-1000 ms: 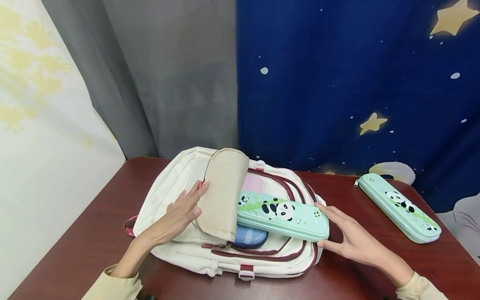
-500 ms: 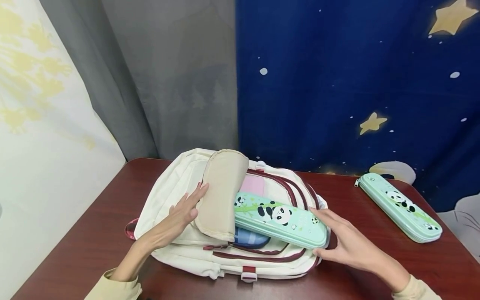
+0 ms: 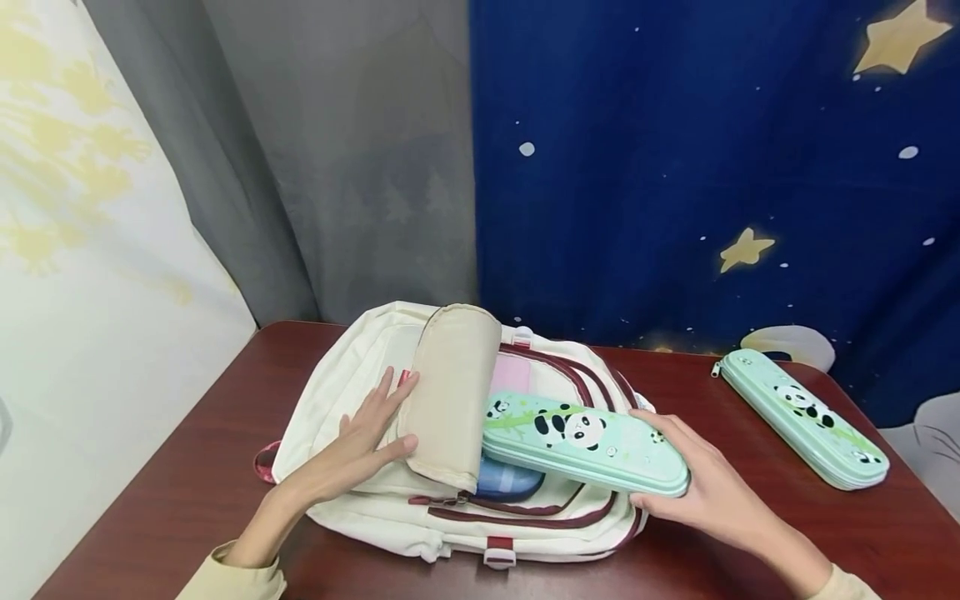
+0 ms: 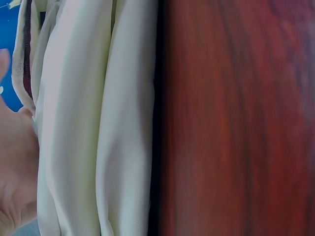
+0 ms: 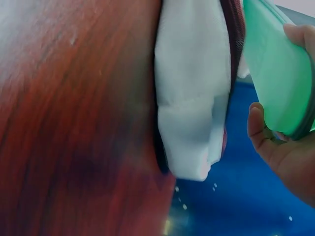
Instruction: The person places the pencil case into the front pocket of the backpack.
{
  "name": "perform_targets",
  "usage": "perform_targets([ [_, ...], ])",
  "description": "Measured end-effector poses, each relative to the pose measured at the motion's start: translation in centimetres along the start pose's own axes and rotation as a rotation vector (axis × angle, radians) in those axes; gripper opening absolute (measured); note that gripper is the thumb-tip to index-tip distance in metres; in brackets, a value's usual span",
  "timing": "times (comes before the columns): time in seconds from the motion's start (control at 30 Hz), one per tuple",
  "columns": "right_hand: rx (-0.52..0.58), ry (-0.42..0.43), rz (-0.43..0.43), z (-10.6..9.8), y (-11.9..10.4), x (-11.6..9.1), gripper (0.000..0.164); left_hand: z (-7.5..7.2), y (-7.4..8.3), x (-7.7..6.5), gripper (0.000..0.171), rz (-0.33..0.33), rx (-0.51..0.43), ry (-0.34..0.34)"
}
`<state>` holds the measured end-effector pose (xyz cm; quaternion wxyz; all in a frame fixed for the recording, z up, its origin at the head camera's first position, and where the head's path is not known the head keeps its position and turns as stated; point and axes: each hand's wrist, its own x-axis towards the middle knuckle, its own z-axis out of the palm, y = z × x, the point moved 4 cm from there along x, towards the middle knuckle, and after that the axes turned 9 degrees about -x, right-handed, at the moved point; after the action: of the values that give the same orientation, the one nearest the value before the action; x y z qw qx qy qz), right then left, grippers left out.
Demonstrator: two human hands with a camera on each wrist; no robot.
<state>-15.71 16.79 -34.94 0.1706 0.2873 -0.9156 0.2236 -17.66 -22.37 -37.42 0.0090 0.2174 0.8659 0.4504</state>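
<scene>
A cream backpack point(image 3: 352, 358) lies on its back on the table, its beige flap point(image 3: 453, 392) folded over to the left. With fingers spread and fairly straight, my left hand point(image 3: 360, 454) rests against the flap's left side. My right hand point(image 3: 708, 483) grips the right end of a mint-green panda pencil case point(image 3: 637, 454), thumb on the near side and fingers on the far side. The left end of this pencil case reaches the flap's edge, over the open pocket. In the right wrist view, thumb and fingers hold opposite edges of the green case point(image 5: 278, 69).
Inside the pocket show a pink item point(image 3: 512, 374) and a blue case point(image 3: 510, 479), both partly covered. A second mint-green panda pencil case point(image 3: 806, 421) lies on the table point(image 3: 172, 467) at right. Grey and dark-blue curtains point(image 3: 637, 167) hang behind.
The held pencil case first swings toward me at its right end, then shifts right, out from the flap. My right hand moves along with its end. The left hand stays by the flap.
</scene>
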Motion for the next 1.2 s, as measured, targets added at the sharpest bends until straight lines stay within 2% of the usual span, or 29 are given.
perform_targets([
  [0.07, -0.004, 0.030, -0.012, -0.5, 0.2, -0.1, 0.090, 0.2, 0.0, 0.1, 0.073, -0.012, 0.024, 0.004],
  [0.2, -0.080, 0.112, 0.010, -1.3, 0.6, 0.1, 0.093, 0.2, -0.1, 0.1, 0.077, -0.020, 0.036, 0.008],
  [0.4, -0.154, 0.182, 0.080, -0.9, 0.9, 1.1, 0.095, 0.1, -0.4, 0.0, 0.077, -0.009, 0.013, 0.000],
  [0.53, -0.151, 0.170, 0.101, 0.0, 0.7, 1.8, 0.092, 0.1, -0.5, -0.1, 0.077, -0.006, 0.006, -0.001],
  [0.77, -0.125, 0.150, 0.076, 0.7, 0.1, 2.3, 0.087, 0.1, -0.4, 0.0, 0.076, -0.008, -0.010, -0.003],
  [1.07, -0.014, 0.108, 0.022, 1.3, 0.2, 1.9, 0.087, -0.1, -0.4, 0.0, 0.077, -0.015, -0.030, -0.013],
  [1.2, 0.039, 0.069, 0.051, 1.6, 0.5, 1.9, 0.088, 0.0, -0.5, -0.1, 0.077, -0.014, -0.034, -0.016],
])
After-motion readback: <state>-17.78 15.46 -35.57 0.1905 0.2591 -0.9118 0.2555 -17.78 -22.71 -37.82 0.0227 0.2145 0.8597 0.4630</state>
